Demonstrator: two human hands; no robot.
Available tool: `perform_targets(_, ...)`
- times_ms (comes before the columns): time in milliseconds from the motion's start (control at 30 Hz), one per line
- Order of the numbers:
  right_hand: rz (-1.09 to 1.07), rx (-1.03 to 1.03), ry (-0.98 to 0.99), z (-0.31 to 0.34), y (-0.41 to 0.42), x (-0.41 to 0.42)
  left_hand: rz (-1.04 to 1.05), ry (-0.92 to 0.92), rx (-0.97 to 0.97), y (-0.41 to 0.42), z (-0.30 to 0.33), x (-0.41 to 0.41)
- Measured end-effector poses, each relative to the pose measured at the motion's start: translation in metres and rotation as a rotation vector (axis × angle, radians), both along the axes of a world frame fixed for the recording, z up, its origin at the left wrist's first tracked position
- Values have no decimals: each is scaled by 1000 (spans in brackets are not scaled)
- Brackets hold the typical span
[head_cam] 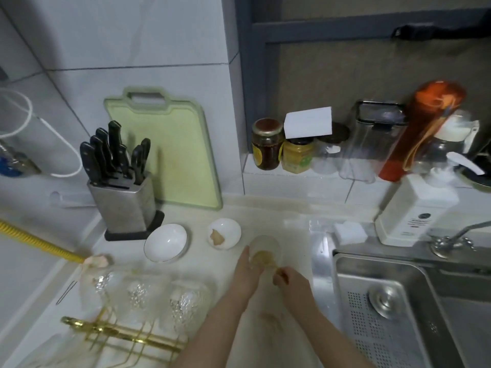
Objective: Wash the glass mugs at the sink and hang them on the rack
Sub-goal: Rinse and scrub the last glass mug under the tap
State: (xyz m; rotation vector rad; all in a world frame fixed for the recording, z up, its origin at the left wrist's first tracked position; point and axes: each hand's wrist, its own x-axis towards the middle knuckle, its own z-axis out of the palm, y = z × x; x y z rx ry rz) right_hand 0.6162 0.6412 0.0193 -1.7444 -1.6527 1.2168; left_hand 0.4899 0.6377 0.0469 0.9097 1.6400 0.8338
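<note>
Glass mug (264, 251) on counter — left hand (248, 272) wraps its side, right hand (289, 281) pinches handle.

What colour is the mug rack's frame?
Gold, a shiny brass tone; the head view shows the rack.

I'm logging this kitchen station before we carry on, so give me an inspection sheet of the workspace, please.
Surface: pale counter, wet-looking near the sink.
Job's things: glass mug held on the counter; three glass mugs by the gold rack.
Clutter: two white bowls, knife block, cutting board, jars.
Grippers: left hand and right hand both grip the mug.
Cables: white tube, yellow hose.
Surroundings: tiled wall, faucet.
</note>
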Motion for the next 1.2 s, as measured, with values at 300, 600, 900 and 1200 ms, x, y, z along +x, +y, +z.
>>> perform_targets(300,-121,207,119,42,-63,54,-210,266,250,-49,31,15)
perform_targets(600,-317,306,183,102,-189,145,-601,174,597,-120,63,86)
perform_targets(900,-554,343,293,108,-266,259,-686,-37,584,-171,75,212)
perform_targets(1200,-521,360,244,102,-295,414,-639,81,593,-210,79,372)
